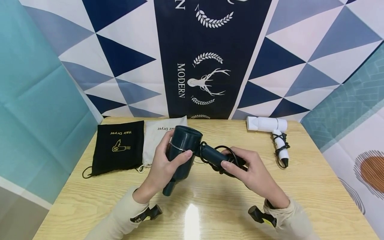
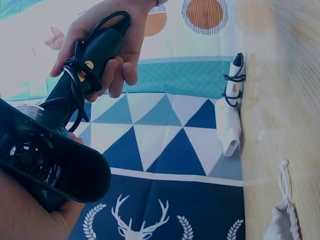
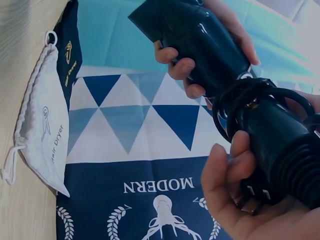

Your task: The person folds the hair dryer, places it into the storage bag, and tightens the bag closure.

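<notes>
A dark green hair dryer [image 1: 185, 140] is held above the table between both hands. My left hand [image 1: 163, 166] grips its barrel, thumb across the near side and fingers wrapped behind. The dryer's flat nozzle [image 2: 75, 172] faces the left wrist camera. My right hand [image 1: 250, 170] holds the handle [image 1: 214, 156], where a black cord [image 3: 260, 90] is wound in loops. In the right wrist view, the fingers of the left hand [image 3: 180, 70] curl round the barrel. The handle sits at an angle to the barrel.
A white hair dryer [image 1: 267, 124] with its cord wound round the handle lies at the table's back right. At the back left are a black drawstring bag [image 1: 120, 150] and a white drawstring bag [image 1: 153, 136], both printed "Hair Dryer". A patterned cloth wall [image 1: 132, 66] stands behind the table [image 1: 312, 186].
</notes>
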The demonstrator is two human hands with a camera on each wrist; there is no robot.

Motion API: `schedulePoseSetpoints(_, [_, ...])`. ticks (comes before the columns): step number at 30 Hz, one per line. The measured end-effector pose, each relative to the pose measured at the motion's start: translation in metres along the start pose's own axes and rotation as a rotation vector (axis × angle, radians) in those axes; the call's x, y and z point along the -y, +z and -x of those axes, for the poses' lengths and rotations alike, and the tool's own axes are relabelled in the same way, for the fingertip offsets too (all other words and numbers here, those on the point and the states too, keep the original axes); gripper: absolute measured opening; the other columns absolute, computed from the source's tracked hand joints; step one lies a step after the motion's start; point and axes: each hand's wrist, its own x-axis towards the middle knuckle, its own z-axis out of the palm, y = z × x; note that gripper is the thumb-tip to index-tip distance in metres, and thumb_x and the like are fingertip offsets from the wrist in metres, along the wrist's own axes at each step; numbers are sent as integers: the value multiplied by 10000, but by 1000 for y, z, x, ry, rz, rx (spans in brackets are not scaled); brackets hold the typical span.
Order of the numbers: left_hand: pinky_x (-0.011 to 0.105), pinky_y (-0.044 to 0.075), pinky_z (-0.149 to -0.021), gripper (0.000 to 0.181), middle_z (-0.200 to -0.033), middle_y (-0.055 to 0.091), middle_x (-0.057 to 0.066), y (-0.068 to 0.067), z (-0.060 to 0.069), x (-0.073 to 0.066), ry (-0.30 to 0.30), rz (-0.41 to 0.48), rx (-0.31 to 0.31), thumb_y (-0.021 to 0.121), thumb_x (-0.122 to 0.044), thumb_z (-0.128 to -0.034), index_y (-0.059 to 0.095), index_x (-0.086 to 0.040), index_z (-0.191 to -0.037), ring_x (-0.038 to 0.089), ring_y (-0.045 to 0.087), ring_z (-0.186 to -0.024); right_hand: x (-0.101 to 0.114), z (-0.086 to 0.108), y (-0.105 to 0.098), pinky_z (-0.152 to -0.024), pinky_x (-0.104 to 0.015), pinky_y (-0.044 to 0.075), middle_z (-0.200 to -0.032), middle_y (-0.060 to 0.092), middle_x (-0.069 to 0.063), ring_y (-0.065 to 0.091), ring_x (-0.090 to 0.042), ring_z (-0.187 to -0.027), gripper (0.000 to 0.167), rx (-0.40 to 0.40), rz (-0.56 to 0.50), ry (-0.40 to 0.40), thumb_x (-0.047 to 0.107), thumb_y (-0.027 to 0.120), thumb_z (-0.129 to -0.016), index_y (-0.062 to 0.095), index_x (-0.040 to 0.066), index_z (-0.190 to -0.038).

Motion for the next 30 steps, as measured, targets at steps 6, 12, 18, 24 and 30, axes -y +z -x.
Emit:
schedulePoseSetpoints(6, [453, 594, -682, 539, -1046, 678, 185, -1, -1, -1, 2, -1, 2, 681, -250, -895, 459, -159, -1377, 279, 713, -844, 3, 2, 3, -614, -289, 520, -896, 679, 75, 617, -129, -720, 223, -9, 39, 15, 202, 742, -902, 691, 239, -1116])
schedulePoseSetpoints(12, [461, 593, -683, 533, -1054, 682, 181, 0, 0, -1, 4, 2, 1, 682, -251, -893, 466, -177, -1374, 290, 715, -848, 5, 4, 3, -596, -286, 523, -898, 678, 76, 621, -125, -711, 259, 5, 42, 44, 245, 774, -878, 684, 254, -1121])
schedulePoseSetpoints(18, [461, 592, -670, 534, -1070, 668, 175, 1, 1, -1, 22, -10, -11, 670, -250, -895, 481, -149, -1384, 302, 702, -864, 5, 4, 5, -580, -284, 513, -882, 671, 79, 612, -124, -700, 231, -27, 44, 4, 209, 771, -878, 689, 256, -1089])
schedulePoseSetpoints(24, [458, 590, -636, 505, -1079, 662, 151, 1, 2, -2, 28, -18, -13, 656, -227, -911, 526, -164, -1395, 285, 691, -861, 6, 5, 6, -602, -285, 518, -929, 683, 80, 621, -132, -734, 272, -58, 41, -10, 175, 783, -860, 698, 243, -1110])
schedulePoseSetpoints(30, [460, 588, -624, 470, -1065, 660, 156, 0, 2, -2, 43, -14, -19, 652, -223, -912, 552, -145, -1364, 288, 690, -844, 5, 5, 8, -630, -283, 526, -975, 700, 57, 634, -134, -777, 304, -82, 55, -30, 153, 786, -850, 701, 188, -1140])
